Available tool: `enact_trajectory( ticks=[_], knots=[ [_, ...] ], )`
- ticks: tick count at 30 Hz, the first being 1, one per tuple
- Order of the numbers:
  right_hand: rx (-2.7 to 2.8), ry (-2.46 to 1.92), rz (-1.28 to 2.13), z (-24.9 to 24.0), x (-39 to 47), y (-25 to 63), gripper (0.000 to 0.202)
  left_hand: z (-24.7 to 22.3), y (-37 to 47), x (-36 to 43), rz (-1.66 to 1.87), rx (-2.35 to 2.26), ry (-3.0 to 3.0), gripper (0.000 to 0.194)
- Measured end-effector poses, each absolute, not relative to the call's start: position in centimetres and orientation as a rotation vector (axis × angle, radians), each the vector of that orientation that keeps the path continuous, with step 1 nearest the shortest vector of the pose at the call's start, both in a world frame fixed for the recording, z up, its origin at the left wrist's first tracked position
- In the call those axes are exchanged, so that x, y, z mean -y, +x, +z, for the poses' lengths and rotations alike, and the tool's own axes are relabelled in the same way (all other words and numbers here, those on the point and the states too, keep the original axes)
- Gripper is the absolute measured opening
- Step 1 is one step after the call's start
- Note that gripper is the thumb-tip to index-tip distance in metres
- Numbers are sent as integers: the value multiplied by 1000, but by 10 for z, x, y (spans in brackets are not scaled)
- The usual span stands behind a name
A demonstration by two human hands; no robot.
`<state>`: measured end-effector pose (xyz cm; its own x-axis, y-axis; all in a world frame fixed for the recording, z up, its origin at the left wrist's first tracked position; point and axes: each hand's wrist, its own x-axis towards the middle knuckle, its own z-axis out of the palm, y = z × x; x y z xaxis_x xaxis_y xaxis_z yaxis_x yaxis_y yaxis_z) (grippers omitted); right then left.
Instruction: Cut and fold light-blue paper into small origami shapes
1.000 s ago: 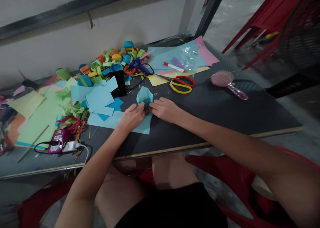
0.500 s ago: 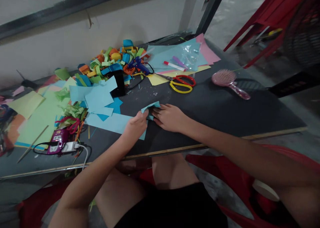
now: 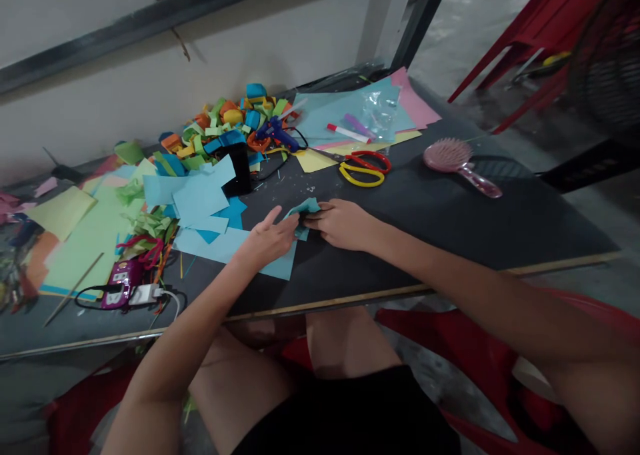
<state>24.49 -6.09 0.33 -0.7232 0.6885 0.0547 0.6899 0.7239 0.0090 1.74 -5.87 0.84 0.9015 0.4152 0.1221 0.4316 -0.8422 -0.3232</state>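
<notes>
A small folded piece of light blue paper [image 3: 306, 206] is held between my hands, just above the dark table. My left hand [image 3: 270, 238] has its fingers against the paper's left side, while its thumb stands up away from them. On the other side, my right hand [image 3: 347, 223] pinches the paper with bent fingers; part of the piece is hidden behind them. Under my left hand lies a light blue paper strip [image 3: 215, 245]. Beyond my hands rest scissors [image 3: 365, 168] with red and yellow handles.
Folded coloured paper pieces [image 3: 225, 118] are heaped at the back beside a blue glue gun [image 3: 280, 134]. Paper sheets [image 3: 75, 255] and a purple power strip [image 3: 121, 285] with cables are at left. A pink hairbrush [image 3: 457, 162] and a fan [image 3: 607, 75] are at right.
My left thumb has lifted off the paper and now points up, with the left fingers straighter. The right hand stays almost where it was on the paper.
</notes>
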Motion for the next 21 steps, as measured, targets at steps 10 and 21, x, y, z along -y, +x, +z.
enact_trajectory(
  ticks=[10, 21],
  knots=[
    [2916, -1206, 31, 18, 63, 243, 33, 12, 19, 51, -82, 178, -2691, 39],
    [2954, -1194, -3, 23, 57, 240, 32, 29, 15, 39, 95, 191, -2563, 32]
  ],
)
